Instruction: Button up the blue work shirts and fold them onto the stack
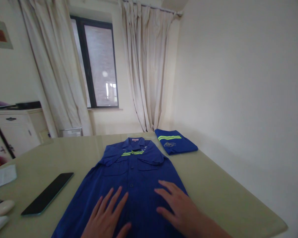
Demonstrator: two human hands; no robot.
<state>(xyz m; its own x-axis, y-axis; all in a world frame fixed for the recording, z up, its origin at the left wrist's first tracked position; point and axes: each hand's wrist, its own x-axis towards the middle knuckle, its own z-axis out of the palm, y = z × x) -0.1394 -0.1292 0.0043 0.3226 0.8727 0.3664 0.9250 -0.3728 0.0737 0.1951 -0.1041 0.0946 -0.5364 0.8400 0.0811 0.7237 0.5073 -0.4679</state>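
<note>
A blue work shirt with yellow-green reflective stripes lies flat and buttoned on the pale green table, collar pointing away from me. My left hand rests palm down on its lower front, fingers spread. My right hand lies flat beside it on the shirt's right side, fingers stretched out. Neither hand holds anything. A second blue shirt, folded into a neat rectangle, sits at the table's far right corner.
A black phone lies face up left of the shirt. White paper and pale rounded objects sit at the table's left edge. A white cabinet, curtains and a window stand behind; a wall runs along the right.
</note>
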